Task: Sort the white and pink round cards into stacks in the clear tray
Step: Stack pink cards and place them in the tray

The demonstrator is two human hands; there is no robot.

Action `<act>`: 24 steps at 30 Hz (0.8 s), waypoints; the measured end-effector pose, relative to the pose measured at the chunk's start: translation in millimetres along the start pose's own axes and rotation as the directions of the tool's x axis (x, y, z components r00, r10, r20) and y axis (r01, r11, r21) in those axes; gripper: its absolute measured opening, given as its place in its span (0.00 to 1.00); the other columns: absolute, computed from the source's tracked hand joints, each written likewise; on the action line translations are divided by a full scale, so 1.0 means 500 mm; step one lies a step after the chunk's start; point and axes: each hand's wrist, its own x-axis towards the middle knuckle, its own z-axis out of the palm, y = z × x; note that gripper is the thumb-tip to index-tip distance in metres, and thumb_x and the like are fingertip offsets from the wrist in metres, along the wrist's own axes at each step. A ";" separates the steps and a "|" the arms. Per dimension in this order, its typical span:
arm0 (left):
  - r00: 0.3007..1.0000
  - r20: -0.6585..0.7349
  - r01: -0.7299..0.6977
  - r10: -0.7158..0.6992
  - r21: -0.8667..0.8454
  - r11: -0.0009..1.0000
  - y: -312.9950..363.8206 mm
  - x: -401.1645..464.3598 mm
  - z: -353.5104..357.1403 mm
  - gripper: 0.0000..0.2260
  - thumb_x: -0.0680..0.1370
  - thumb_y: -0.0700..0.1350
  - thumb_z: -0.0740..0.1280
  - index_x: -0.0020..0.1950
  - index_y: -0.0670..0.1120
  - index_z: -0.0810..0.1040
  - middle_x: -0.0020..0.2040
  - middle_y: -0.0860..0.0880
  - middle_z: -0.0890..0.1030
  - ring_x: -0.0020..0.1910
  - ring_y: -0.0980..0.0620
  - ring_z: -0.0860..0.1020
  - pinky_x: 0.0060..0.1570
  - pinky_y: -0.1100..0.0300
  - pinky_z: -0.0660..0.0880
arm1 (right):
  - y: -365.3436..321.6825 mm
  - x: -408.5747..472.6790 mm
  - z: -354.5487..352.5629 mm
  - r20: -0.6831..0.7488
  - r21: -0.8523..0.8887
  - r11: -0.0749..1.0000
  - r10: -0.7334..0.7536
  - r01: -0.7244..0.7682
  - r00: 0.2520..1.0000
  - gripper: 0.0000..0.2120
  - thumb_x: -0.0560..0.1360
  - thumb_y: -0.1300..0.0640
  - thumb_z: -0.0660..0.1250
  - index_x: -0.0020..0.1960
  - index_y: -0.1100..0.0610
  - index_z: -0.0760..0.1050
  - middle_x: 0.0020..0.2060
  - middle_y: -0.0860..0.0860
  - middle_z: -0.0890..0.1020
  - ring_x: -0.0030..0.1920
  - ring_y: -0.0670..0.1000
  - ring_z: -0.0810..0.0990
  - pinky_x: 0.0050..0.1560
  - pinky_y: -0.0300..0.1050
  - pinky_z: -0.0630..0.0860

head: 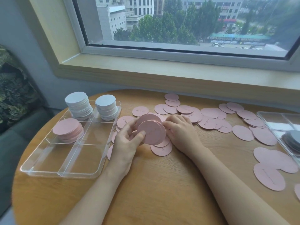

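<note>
Holding a thick bunch of pink round paper cards (pixel 151 131) on edge, the left hand (pixel 128 140) curls around it above the round wooden table (pixel 154 184). The right hand (pixel 180 130) touches its far side; its grip is hidden. Loose pink cards (pixel 209 116) lie behind. Left sits the clear plastic tray (pixel 65 172) with two white stacks (pixel 78 103) and one pink stack (pixel 68 130).

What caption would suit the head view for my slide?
Left hand holds a pink card stack, right hand steadying it, beside the clear tray.
</note>
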 end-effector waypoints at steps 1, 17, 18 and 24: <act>1.000 0.001 0.005 -0.005 -0.004 1.000 0.001 -0.001 0.001 0.18 0.80 0.33 0.68 0.67 0.48 0.78 0.55 0.52 0.86 0.54 0.53 0.83 0.52 0.54 0.81 | 0.002 0.000 -0.002 -0.039 -0.012 1.000 -0.008 0.008 0.999 0.12 0.78 0.50 0.61 0.48 0.51 0.83 0.46 0.46 0.81 0.49 0.54 0.79 0.58 0.50 0.70; 0.991 0.135 -0.015 0.013 0.018 1.000 -0.002 -0.022 0.025 0.19 0.79 0.34 0.71 0.67 0.50 0.78 0.59 0.51 0.85 0.56 0.54 0.83 0.50 0.57 0.80 | -0.072 -0.081 -0.132 0.340 0.890 0.192 0.324 -0.413 0.883 0.11 0.82 0.64 0.63 0.63 0.61 0.77 0.50 0.58 0.85 0.47 0.58 0.85 0.43 0.55 0.83; 0.989 0.143 -0.025 0.022 0.021 0.999 -0.003 -0.024 0.026 0.19 0.79 0.36 0.71 0.68 0.49 0.77 0.61 0.49 0.84 0.58 0.53 0.83 0.52 0.56 0.81 | -0.074 -0.087 -0.131 0.367 0.888 0.175 0.289 -0.426 0.884 0.15 0.79 0.65 0.67 0.66 0.60 0.75 0.53 0.58 0.84 0.49 0.58 0.84 0.47 0.56 0.83; 0.990 0.140 -0.053 0.036 0.123 0.991 -0.014 -0.030 0.032 0.23 0.76 0.47 0.70 0.72 0.52 0.75 0.67 0.48 0.80 0.63 0.52 0.81 0.59 0.56 0.79 | -0.074 -0.098 -0.119 0.367 0.878 0.201 0.304 -0.435 0.879 0.27 0.71 0.69 0.76 0.66 0.54 0.75 0.56 0.53 0.85 0.55 0.54 0.84 0.56 0.48 0.80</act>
